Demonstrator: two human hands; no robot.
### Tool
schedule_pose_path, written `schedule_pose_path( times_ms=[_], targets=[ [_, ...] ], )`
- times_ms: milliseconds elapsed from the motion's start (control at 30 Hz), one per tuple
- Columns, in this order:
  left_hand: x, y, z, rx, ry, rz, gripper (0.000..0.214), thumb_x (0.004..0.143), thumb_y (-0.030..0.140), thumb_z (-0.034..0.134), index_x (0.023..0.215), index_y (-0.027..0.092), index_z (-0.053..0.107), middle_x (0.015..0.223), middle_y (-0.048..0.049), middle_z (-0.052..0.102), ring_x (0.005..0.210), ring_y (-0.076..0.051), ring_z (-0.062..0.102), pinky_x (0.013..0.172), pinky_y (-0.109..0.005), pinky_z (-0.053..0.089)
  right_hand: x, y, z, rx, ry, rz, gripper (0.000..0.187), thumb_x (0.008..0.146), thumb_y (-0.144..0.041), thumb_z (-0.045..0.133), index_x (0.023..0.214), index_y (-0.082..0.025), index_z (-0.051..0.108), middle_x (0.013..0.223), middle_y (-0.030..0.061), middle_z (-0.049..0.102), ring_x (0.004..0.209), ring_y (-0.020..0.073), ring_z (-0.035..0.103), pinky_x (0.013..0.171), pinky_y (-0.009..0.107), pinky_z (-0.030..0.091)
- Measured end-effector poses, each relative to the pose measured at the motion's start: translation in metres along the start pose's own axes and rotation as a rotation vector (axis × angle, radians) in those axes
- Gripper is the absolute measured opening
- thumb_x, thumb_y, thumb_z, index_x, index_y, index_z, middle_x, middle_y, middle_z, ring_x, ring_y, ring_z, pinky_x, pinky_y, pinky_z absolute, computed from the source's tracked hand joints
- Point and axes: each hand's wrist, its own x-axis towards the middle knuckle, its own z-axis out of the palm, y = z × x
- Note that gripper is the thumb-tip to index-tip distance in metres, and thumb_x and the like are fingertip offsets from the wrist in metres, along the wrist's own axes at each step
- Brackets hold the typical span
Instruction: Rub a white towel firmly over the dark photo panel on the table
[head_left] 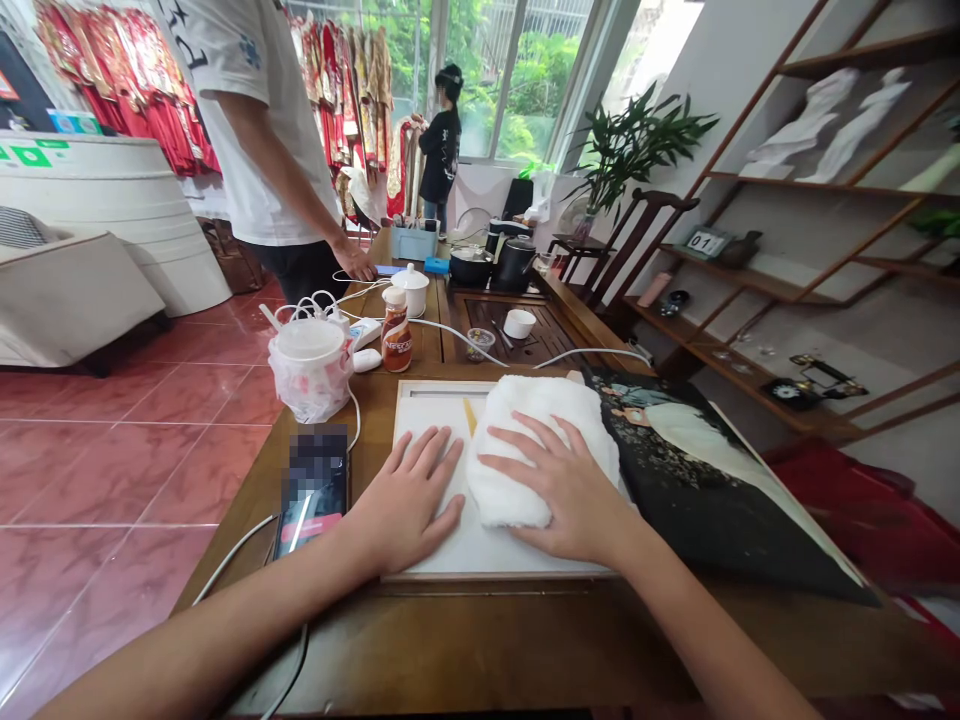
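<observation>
The person's left hand (405, 497) lies open and flat on a white rectangular board in a pale wooden frame (480, 548), fingers spread. The right hand (562, 487), also open, rests palm-down on a folded fluffy white towel (532, 440) lying on that board. The frame sits on a brown wooden desk (480, 640), just beside a dark glossy photo panel (720, 510).
</observation>
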Motion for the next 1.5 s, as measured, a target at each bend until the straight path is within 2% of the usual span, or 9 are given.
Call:
schedule_pose_path(
  times_ms=[167, 300, 500, 600, 733, 967, 1100, 1200, 1500],
  targets=[
    [-0.001, -0.002, 0.002, 0.002, 0.011, -0.002, 0.061, 0.101, 0.044, 0.034, 0.152, 0.012, 0.028, 0.159, -0.0157, 0.026, 0.147, -0.032, 0.02, 0.119, -0.053, 0.017, -0.022, -0.023, -0.005, 0.035, -0.067, -0.117, 0.067, 0.075, -0.044, 0.061, 0.14, -0.038, 0.045, 0.151, -0.0004, 0.043, 0.143, 0.0367, 0.021, 0.107, 0.065, 0.003],
    [-0.002, -0.002, 0.004, -0.011, 0.034, 0.002, 0.06, 0.101, 0.043, 0.035, 0.152, 0.013, 0.028, 0.158, -0.0152, 0.026, 0.147, -0.031, 0.02, 0.119, -0.054, 0.018, -0.033, -0.026, -0.004, 0.055, -0.074, -0.171, 0.07, 0.078, -0.043, 0.057, 0.145, -0.039, 0.038, 0.152, -0.0017, 0.042, 0.143, 0.0351, 0.022, 0.107, 0.064, 0.001],
    [-0.001, -0.002, 0.004, -0.027, 0.051, 0.012, 0.059, 0.101, 0.043, 0.035, 0.151, 0.013, 0.029, 0.158, -0.0151, 0.029, 0.147, -0.031, 0.022, 0.119, -0.054, 0.018, -0.012, -0.006, 0.0, 0.053, -0.036, -0.04, 0.08, 0.081, -0.058, 0.057, 0.151, -0.031, 0.029, 0.154, 0.0073, 0.039, 0.14, 0.0344, 0.031, 0.11, 0.061, 0.016],
    [0.0, -0.002, 0.003, -0.033, 0.061, 0.018, 0.059, 0.101, 0.044, 0.034, 0.151, 0.014, 0.029, 0.157, -0.0146, 0.029, 0.146, -0.031, 0.023, 0.119, -0.054, 0.019, 0.003, 0.005, 0.002, 0.034, 0.024, 0.026, 0.078, 0.082, -0.063, 0.055, 0.148, -0.027, 0.036, 0.153, 0.0111, 0.039, 0.138, 0.0342, 0.035, 0.109, 0.06, 0.022],
    [-0.001, -0.001, 0.002, -0.028, 0.057, 0.01, 0.059, 0.101, 0.044, 0.034, 0.151, 0.014, 0.029, 0.157, -0.0143, 0.03, 0.146, -0.03, 0.024, 0.119, -0.052, 0.019, 0.008, 0.005, 0.004, 0.034, 0.029, 0.039, 0.069, 0.082, -0.063, 0.055, 0.139, -0.026, 0.048, 0.149, 0.0101, 0.045, 0.138, 0.0336, 0.035, 0.109, 0.059, 0.02],
    [-0.001, -0.002, 0.004, -0.013, 0.053, 0.008, 0.059, 0.101, 0.044, 0.034, 0.151, 0.013, 0.029, 0.157, -0.0144, 0.029, 0.147, -0.03, 0.022, 0.119, -0.051, 0.018, -0.03, -0.019, -0.001, 0.073, -0.041, -0.082, 0.069, 0.079, -0.061, 0.057, 0.141, -0.032, 0.044, 0.153, 0.0037, 0.041, 0.14, 0.0339, 0.031, 0.109, 0.057, 0.009],
    [-0.001, -0.002, 0.004, -0.021, 0.059, 0.013, 0.059, 0.101, 0.044, 0.034, 0.151, 0.013, 0.029, 0.157, -0.0149, 0.03, 0.147, -0.03, 0.022, 0.119, -0.052, 0.018, -0.044, -0.025, -0.003, 0.078, -0.058, -0.094, 0.069, 0.08, -0.059, 0.057, 0.142, -0.034, 0.043, 0.152, 0.0033, 0.042, 0.14, 0.0343, 0.032, 0.11, 0.057, 0.006],
    [-0.001, -0.002, 0.004, -0.029, 0.057, 0.014, 0.059, 0.101, 0.044, 0.034, 0.151, 0.013, 0.029, 0.157, -0.0149, 0.03, 0.147, -0.03, 0.022, 0.119, -0.052, 0.018, -0.038, -0.019, -0.001, 0.092, -0.051, -0.084, 0.068, 0.079, -0.056, 0.059, 0.142, -0.034, 0.045, 0.151, 0.0039, 0.044, 0.138, 0.0342, 0.035, 0.109, 0.058, 0.009],
    [-0.001, -0.002, 0.002, -0.032, 0.072, 0.019, 0.059, 0.101, 0.045, 0.034, 0.151, 0.014, 0.03, 0.156, -0.0143, 0.032, 0.146, -0.031, 0.024, 0.119, -0.053, 0.019, 0.007, 0.008, 0.003, 0.05, 0.074, 0.054, 0.063, 0.08, -0.057, 0.061, 0.135, -0.029, 0.053, 0.143, 0.0086, 0.052, 0.133, 0.0351, 0.04, 0.105, 0.059, 0.023]
  ],
)
